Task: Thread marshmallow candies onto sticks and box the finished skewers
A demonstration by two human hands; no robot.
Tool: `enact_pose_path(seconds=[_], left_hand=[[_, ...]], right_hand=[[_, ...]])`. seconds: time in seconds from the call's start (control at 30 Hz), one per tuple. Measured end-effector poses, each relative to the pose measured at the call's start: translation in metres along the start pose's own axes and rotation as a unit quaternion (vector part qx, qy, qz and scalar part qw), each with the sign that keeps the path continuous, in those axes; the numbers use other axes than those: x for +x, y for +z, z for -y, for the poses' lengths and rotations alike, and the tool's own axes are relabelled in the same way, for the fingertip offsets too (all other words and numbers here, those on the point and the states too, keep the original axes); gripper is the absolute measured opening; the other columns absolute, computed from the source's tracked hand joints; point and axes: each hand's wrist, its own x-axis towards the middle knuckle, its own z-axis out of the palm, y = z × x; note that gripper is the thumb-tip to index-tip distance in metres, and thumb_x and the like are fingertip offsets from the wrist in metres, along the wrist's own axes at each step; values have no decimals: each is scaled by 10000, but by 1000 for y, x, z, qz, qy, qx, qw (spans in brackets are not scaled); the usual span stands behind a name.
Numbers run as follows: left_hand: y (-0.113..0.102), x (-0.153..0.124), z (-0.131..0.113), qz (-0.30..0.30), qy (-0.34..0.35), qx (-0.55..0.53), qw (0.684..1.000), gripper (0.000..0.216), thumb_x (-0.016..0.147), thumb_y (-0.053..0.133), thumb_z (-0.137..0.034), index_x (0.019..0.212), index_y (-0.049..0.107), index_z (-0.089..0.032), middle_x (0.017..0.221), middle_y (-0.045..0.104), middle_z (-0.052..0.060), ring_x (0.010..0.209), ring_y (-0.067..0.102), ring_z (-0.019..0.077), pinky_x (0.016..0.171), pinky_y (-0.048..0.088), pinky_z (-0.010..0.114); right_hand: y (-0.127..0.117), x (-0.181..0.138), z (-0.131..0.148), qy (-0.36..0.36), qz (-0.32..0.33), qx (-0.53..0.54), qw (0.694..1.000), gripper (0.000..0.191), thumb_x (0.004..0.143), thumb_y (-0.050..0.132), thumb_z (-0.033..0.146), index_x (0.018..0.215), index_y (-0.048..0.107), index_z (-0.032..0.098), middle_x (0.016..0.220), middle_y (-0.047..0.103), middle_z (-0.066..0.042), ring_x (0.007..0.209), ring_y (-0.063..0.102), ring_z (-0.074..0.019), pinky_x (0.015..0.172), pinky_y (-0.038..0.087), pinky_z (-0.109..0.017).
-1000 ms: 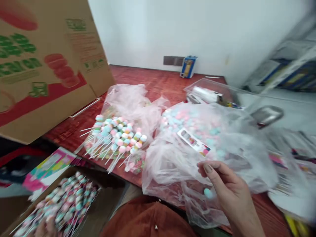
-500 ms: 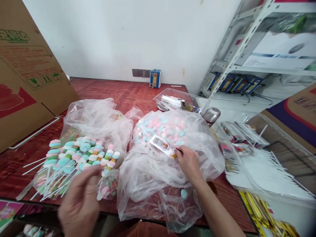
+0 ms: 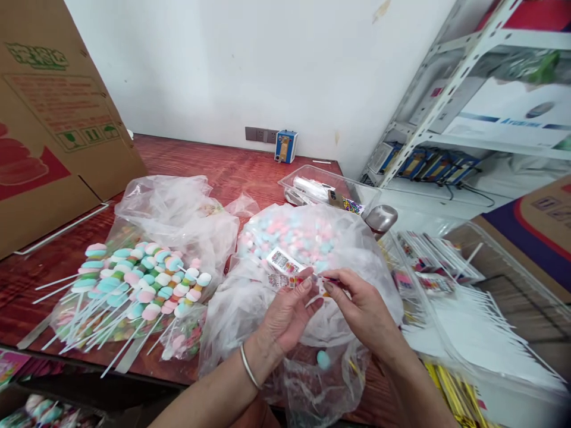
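Both hands meet over a clear plastic bag (image 3: 357, 255) full of pink, blue and white marshmallow pieces. My left hand (image 3: 288, 315), with a silver bangle on the wrist, pinches the plastic near the bag's printed label (image 3: 282, 261). Fingertip to fingertip with it, my right hand (image 3: 363, 309) pinches the same fold of plastic. One loose blue marshmallow (image 3: 323, 359) lies in the lower folds of the bag. To the left, a pile of marshmallow skewers (image 3: 134, 282) on white sticks rests on another clear bag.
A red-brown wooden table (image 3: 232, 169) carries everything. A big cardboard box (image 3: 49, 125) leans at the left. Clear plastic trays (image 3: 486, 309) with white sticks and packets sit at the right, a smaller tray (image 3: 321, 187) behind. Metal shelving (image 3: 446, 89) stands at the right.
The view swung right and up from the box of skewers. My left hand came up from the lower left to the bag, and both hands now pinch the plastic by the label.
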Motion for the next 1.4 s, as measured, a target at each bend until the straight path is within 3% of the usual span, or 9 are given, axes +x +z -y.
enact_pose_path(seconds=[0.13, 0.33, 0.47, 0.63, 0.77, 0.97, 1.1, 1.27, 1.4], left_hand=[[4, -8, -9, -76, 83, 82, 990, 375, 573, 922, -291, 841, 719, -126, 770, 690, 24, 678, 617, 113, 646, 511, 234], [4, -13, -12, -119, 143, 100, 978, 409, 505, 943, -332, 724, 654, -141, 606, 610, -44, 517, 515, 58, 523, 448, 182], [-3, -16, -14, -96, 97, 78, 988, 386, 578, 917, -332, 787, 653, -143, 679, 635, -31, 547, 550, 63, 529, 473, 182], [-14, -15, -18, -89, 63, -34, 993, 334, 626, 889, -153, 826, 622, -136, 671, 591, -55, 498, 485, 33, 466, 418, 154], [-19, -16, -22, -94, 48, -101, 989, 251, 720, 827, -136, 823, 599, -147, 649, 563, -52, 498, 481, 49, 475, 430, 180], [-18, -23, -27, -70, 63, -90, 992, 229, 740, 816, -153, 864, 626, -129, 692, 601, -25, 538, 524, 59, 493, 451, 175], [-11, -29, -30, -76, 110, -65, 989, 240, 701, 832, -123, 855, 648, -122, 729, 641, -14, 575, 572, 69, 514, 477, 172], [-11, -32, -35, -88, 118, -57, 987, 231, 710, 826, -133, 859, 650, -137, 744, 650, -21, 589, 594, 77, 515, 483, 173], [-16, -29, -33, -95, 105, -65, 988, 201, 740, 805, -139, 868, 650, -136, 740, 641, -23, 580, 587, 69, 508, 476, 161]], right_hand=[[7, -8, 4, 52, -23, 23, 998, 159, 915, 546, 315, 821, 608, 204, 715, 616, 13, 675, 557, -155, 626, 414, -242], [34, -18, 8, 55, -87, -24, 994, 407, 963, 464, 424, 613, 439, 218, 567, 467, 37, 551, 424, -127, 518, 306, -232], [42, -22, 11, 41, -91, -38, 994, 449, 988, 420, 466, 615, 460, 219, 564, 477, 25, 553, 434, -135, 517, 303, -237], [42, -30, 16, 43, -99, -5, 994, 534, 999, 391, 522, 575, 488, 212, 524, 456, 28, 512, 439, -129, 505, 313, -242], [40, -39, 28, 52, -164, 29, 985, 475, 1033, 329, 472, 790, 639, 207, 632, 539, 11, 592, 528, -151, 558, 402, -251], [52, -45, 43, -90, -162, 3, 983, 234, 1001, 490, 348, 1125, 669, 263, 1155, 601, -67, 1108, 570, -220, 941, 473, -361], [61, -44, 44, -99, -180, -27, 978, 210, 982, 533, 273, 1154, 654, 258, 1165, 603, -72, 1131, 565, -223, 974, 476, -390], [65, -44, 46, -81, -234, -34, 968, 251, 951, 587, 236, 1201, 582, 248, 1000, 632, -43, 934, 614, -201, 908, 518, -394], [69, -48, 45, -106, -225, -34, 968, 238, 953, 560, 190, 1177, 604, 259, 1105, 616, -70, 1080, 590, -222, 954, 506, -413]])
